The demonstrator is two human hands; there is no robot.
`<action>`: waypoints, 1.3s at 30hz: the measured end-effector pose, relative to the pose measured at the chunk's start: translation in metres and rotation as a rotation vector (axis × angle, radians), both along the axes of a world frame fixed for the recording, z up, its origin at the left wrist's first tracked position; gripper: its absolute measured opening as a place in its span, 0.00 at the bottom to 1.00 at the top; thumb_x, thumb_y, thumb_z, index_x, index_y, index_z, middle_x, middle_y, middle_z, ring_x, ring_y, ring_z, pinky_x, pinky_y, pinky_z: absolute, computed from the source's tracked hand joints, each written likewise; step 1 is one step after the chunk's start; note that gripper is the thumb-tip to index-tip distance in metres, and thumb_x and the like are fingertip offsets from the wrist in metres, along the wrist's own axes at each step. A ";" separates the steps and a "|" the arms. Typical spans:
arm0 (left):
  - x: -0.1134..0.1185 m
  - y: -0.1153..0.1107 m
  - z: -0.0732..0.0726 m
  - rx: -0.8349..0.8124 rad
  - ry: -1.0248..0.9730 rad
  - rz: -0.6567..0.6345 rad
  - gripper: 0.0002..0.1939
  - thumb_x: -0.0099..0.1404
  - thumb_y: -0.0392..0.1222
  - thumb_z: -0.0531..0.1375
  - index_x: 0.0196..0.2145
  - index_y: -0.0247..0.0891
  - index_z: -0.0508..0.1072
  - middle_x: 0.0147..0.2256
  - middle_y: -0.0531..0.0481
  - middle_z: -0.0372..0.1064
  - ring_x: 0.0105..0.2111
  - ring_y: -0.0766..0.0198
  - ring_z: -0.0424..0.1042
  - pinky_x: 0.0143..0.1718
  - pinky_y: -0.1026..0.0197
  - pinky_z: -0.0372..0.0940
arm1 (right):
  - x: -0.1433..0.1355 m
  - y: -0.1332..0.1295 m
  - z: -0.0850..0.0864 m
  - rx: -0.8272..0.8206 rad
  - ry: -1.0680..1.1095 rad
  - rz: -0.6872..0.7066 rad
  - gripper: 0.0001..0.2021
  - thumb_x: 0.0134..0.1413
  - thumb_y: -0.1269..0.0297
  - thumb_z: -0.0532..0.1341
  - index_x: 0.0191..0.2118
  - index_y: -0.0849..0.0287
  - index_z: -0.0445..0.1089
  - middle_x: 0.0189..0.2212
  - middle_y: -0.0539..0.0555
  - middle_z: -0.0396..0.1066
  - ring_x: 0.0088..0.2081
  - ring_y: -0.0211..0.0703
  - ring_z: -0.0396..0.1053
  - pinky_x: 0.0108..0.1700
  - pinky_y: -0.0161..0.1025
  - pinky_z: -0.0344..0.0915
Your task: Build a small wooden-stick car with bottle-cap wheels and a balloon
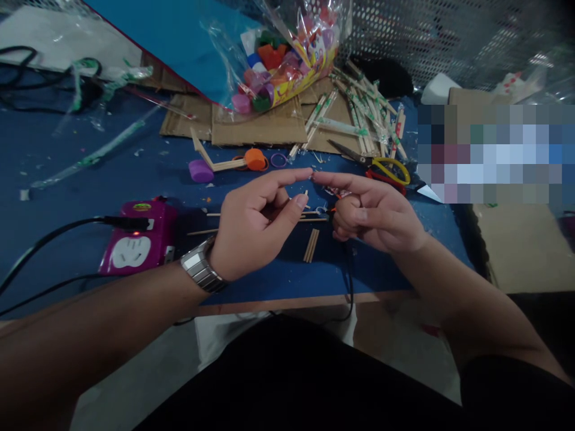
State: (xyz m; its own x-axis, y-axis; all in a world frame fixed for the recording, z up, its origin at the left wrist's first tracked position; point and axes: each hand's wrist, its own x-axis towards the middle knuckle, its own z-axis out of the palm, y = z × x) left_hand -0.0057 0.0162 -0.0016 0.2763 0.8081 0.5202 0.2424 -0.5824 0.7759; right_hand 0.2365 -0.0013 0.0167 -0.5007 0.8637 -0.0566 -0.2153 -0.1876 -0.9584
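My left hand (265, 224), with a metal watch at the wrist, has its index finger stretched out and its thumb bent in. The pale tip of a thin wooden stick (306, 195) shows at the thumb; the rest is hidden. My right hand (377, 212) points its index finger left, touching or nearly touching the left fingertip. Its other fingers are curled, and what they hold, if anything, is hidden. Long thin sticks (314, 219) lie beneath the hands. Three short sticks (311, 246) lie side by side on the blue tabletop (269, 281).
A purple power socket (139, 239) with a plugged cable stands left. Behind the hands lie a stick piece with purple (201, 170) and orange (255, 159) ends, scissors (386, 167), wrapped chopsticks (363, 114), cardboard (258, 126) and a bag of colourful pieces (287, 66).
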 end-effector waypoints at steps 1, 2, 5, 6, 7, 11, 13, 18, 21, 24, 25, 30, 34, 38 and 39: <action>0.000 0.000 0.000 -0.005 -0.005 0.000 0.16 0.73 0.38 0.66 0.56 0.45 0.83 0.24 0.57 0.63 0.23 0.67 0.60 0.26 0.60 0.63 | 0.000 0.000 0.000 -0.002 0.000 0.001 0.33 0.63 0.62 0.70 0.71 0.60 0.68 0.22 0.40 0.60 0.22 0.34 0.54 0.28 0.35 0.60; 0.000 0.000 0.000 -0.009 -0.010 0.001 0.16 0.73 0.38 0.66 0.56 0.45 0.83 0.23 0.57 0.63 0.23 0.67 0.60 0.26 0.60 0.63 | 0.000 0.000 0.000 -0.004 -0.004 -0.001 0.33 0.63 0.62 0.70 0.71 0.59 0.68 0.22 0.40 0.60 0.22 0.34 0.54 0.28 0.35 0.60; 0.000 0.000 0.001 -0.017 -0.008 0.001 0.14 0.74 0.38 0.65 0.54 0.45 0.84 0.23 0.57 0.62 0.22 0.67 0.60 0.25 0.61 0.62 | 0.001 0.000 0.001 -0.004 -0.029 -0.007 0.32 0.63 0.62 0.69 0.72 0.59 0.68 0.22 0.41 0.61 0.23 0.35 0.55 0.28 0.36 0.61; 0.000 0.001 0.002 -0.015 -0.004 0.000 0.13 0.74 0.38 0.65 0.54 0.45 0.84 0.23 0.58 0.62 0.22 0.67 0.59 0.25 0.61 0.62 | 0.001 0.000 0.001 -0.003 -0.035 -0.005 0.32 0.63 0.62 0.69 0.72 0.59 0.69 0.22 0.41 0.61 0.23 0.35 0.55 0.28 0.36 0.61; 0.000 0.001 0.002 -0.011 -0.001 0.000 0.13 0.74 0.39 0.65 0.53 0.45 0.84 0.23 0.58 0.62 0.22 0.68 0.59 0.25 0.61 0.61 | 0.001 -0.001 0.001 -0.002 -0.040 -0.003 0.32 0.63 0.62 0.69 0.72 0.58 0.68 0.22 0.41 0.60 0.23 0.35 0.55 0.28 0.36 0.61; 0.000 0.002 0.002 0.001 -0.018 -0.006 0.13 0.73 0.40 0.66 0.53 0.42 0.84 0.22 0.58 0.63 0.22 0.68 0.59 0.24 0.62 0.61 | 0.001 -0.001 0.001 0.001 -0.034 0.000 0.33 0.63 0.63 0.69 0.72 0.58 0.68 0.22 0.40 0.60 0.23 0.35 0.55 0.28 0.36 0.60; 0.000 0.001 0.003 -0.011 -0.012 -0.011 0.13 0.73 0.39 0.66 0.53 0.43 0.84 0.23 0.57 0.63 0.22 0.68 0.60 0.25 0.61 0.62 | 0.001 -0.001 0.001 0.001 -0.032 0.001 0.33 0.64 0.63 0.69 0.72 0.58 0.67 0.23 0.40 0.60 0.23 0.35 0.55 0.28 0.36 0.60; 0.000 0.000 0.002 -0.005 -0.004 -0.004 0.13 0.73 0.39 0.66 0.53 0.45 0.84 0.23 0.57 0.63 0.22 0.67 0.60 0.25 0.61 0.62 | 0.000 0.000 -0.001 0.012 -0.019 0.005 0.35 0.63 0.62 0.70 0.73 0.59 0.66 0.23 0.40 0.60 0.23 0.34 0.56 0.28 0.35 0.60; 0.000 -0.001 0.002 -0.025 -0.001 -0.008 0.14 0.73 0.39 0.65 0.54 0.44 0.84 0.23 0.57 0.64 0.22 0.67 0.60 0.25 0.61 0.62 | 0.001 0.000 -0.001 0.019 -0.013 0.019 0.34 0.64 0.62 0.70 0.73 0.58 0.66 0.23 0.40 0.60 0.23 0.34 0.56 0.27 0.34 0.60; 0.000 -0.001 0.002 -0.039 -0.002 -0.014 0.13 0.73 0.40 0.65 0.54 0.44 0.84 0.23 0.57 0.64 0.22 0.67 0.59 0.24 0.61 0.61 | 0.001 0.000 -0.001 0.015 -0.011 0.023 0.34 0.65 0.62 0.70 0.73 0.57 0.66 0.23 0.40 0.60 0.23 0.34 0.55 0.27 0.34 0.59; 0.000 -0.001 0.002 -0.040 0.000 -0.017 0.13 0.73 0.40 0.65 0.54 0.44 0.84 0.23 0.57 0.64 0.22 0.67 0.59 0.24 0.61 0.61 | 0.001 0.000 -0.001 0.013 -0.008 0.023 0.34 0.65 0.62 0.70 0.74 0.57 0.65 0.23 0.40 0.60 0.23 0.34 0.55 0.27 0.34 0.59; 0.000 -0.001 0.002 -0.031 0.014 -0.019 0.13 0.73 0.38 0.66 0.53 0.44 0.84 0.23 0.57 0.64 0.21 0.68 0.60 0.24 0.61 0.61 | 0.001 -0.001 -0.002 0.014 0.014 0.026 0.35 0.65 0.62 0.70 0.75 0.57 0.64 0.23 0.40 0.61 0.23 0.34 0.55 0.28 0.34 0.57; 0.000 -0.002 0.002 -0.019 0.004 -0.036 0.13 0.74 0.39 0.65 0.53 0.43 0.84 0.23 0.57 0.65 0.21 0.68 0.60 0.24 0.61 0.61 | 0.001 -0.001 -0.002 0.016 0.013 0.037 0.36 0.65 0.62 0.70 0.75 0.56 0.63 0.23 0.40 0.61 0.23 0.34 0.55 0.28 0.34 0.57; 0.000 -0.002 0.001 -0.022 0.009 -0.044 0.14 0.74 0.39 0.65 0.54 0.45 0.84 0.23 0.57 0.66 0.21 0.67 0.60 0.25 0.60 0.62 | 0.002 -0.001 -0.002 0.025 0.005 0.042 0.37 0.65 0.62 0.70 0.76 0.56 0.62 0.23 0.39 0.60 0.23 0.34 0.55 0.28 0.34 0.57; 0.000 -0.002 0.001 -0.024 0.011 -0.045 0.14 0.74 0.39 0.65 0.54 0.45 0.84 0.23 0.57 0.66 0.22 0.67 0.60 0.25 0.60 0.62 | 0.002 -0.001 -0.002 0.026 0.006 0.044 0.37 0.65 0.62 0.70 0.76 0.55 0.62 0.23 0.39 0.60 0.23 0.34 0.55 0.28 0.34 0.57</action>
